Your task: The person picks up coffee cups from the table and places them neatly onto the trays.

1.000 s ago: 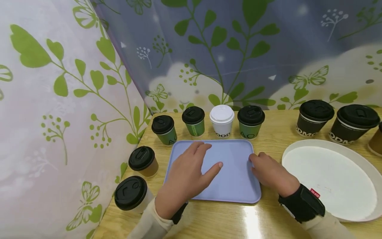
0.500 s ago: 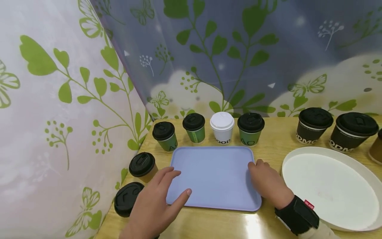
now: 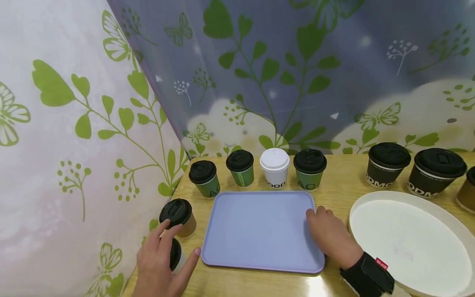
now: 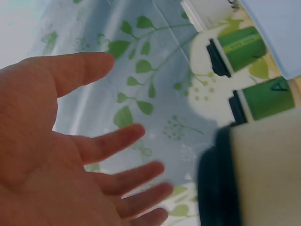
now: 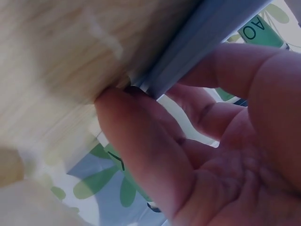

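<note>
My left hand [image 3: 157, 260], fingers spread, hovers at the front left over a pale cup [image 4: 273, 174] with a black lid. It hides much of that cup in the head view, and nothing lies in its palm in the left wrist view. Just behind stands a brown cup [image 3: 190, 226], its black lid partly overlapped by the fingertips. A flat lilac tray [image 3: 259, 231] lies in the middle of the table. At its right edge my right hand [image 3: 330, 233] pinches the rim between thumb and curled fingers, as the right wrist view shows.
Behind the tray stand a green cup [image 3: 208, 185], another green cup [image 3: 243, 175], a white cup [image 3: 275, 175] and a third green cup [image 3: 309, 177]. A round white tray [image 3: 408, 247] lies at right, with black cups [image 3: 386, 169] behind it. Patterned cloth [image 3: 259, 82] backs the table.
My left hand has moved from over the lilac tray leftward and toward the front-left cups. The right hand stays at the tray's right edge. The head view has tilted up slightly.
</note>
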